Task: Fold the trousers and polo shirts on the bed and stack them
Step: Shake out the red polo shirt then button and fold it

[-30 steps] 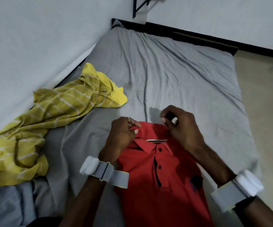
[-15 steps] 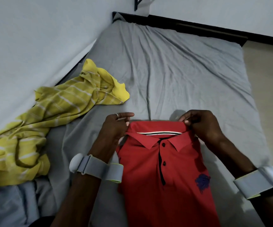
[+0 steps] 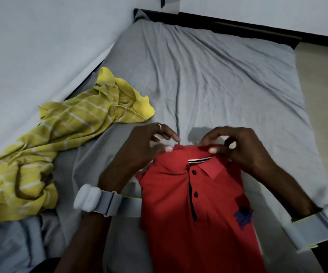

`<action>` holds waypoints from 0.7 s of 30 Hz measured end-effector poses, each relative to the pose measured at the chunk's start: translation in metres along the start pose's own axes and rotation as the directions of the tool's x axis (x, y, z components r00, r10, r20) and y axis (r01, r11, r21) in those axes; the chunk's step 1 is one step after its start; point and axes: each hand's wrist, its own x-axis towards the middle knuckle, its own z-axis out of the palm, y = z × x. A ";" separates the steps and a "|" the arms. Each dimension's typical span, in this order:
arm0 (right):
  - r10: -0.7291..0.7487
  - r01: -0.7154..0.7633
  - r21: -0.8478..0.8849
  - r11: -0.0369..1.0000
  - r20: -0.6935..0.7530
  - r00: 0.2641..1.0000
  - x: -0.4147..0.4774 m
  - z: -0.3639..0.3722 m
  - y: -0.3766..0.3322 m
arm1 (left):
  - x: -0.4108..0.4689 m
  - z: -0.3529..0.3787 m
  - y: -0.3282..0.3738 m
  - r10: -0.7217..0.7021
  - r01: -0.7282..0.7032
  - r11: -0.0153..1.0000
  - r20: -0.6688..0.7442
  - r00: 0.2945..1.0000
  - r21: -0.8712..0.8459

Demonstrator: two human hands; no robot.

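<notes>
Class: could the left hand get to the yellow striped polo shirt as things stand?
Probably yes: the left hand, at the red polo shirt's collar, has only grey bedsheet between it and the yellow striped polo shirt.

Wrinkled grey-sheeted bed (image 3: 218, 79) in the corner — pale left wall (image 3: 41, 46) and far wall (image 3: 267, 8), black frame (image 3: 228, 26), beige floor (image 3: 326, 99) right.

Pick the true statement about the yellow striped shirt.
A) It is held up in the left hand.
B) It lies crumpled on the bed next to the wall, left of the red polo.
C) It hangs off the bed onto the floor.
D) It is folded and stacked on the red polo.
B: the yellow striped shirt lies unfolded and rumpled on the bed along the wall, apart from the red polo shirt.
</notes>
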 end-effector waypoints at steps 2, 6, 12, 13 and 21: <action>-0.008 0.007 0.008 1.000 0.109 0.994 -0.001 0.010 -0.003 | 0.000 0.007 -0.004 -0.031 0.024 0.997 0.099 0.995 0.071; 0.013 -0.012 -0.008 1.000 0.034 0.999 -0.004 0.037 -0.004 | -0.001 0.019 -0.020 -0.064 0.040 0.988 0.161 0.985 0.146; -0.006 0.006 -0.107 0.994 -0.003 1.000 0.000 0.068 -0.018 | 0.002 0.012 -0.013 0.041 -0.070 0.974 0.138 0.990 0.215; -0.006 0.004 -0.098 0.995 -0.012 1.000 -0.001 0.070 -0.020 | 0.003 0.012 -0.011 0.041 -0.070 0.974 0.133 0.990 0.217; -0.047 0.062 0.082 0.995 -0.175 0.983 -0.010 0.056 -0.039 | 0.004 -0.003 -0.021 0.053 -0.114 0.948 0.206 0.977 0.296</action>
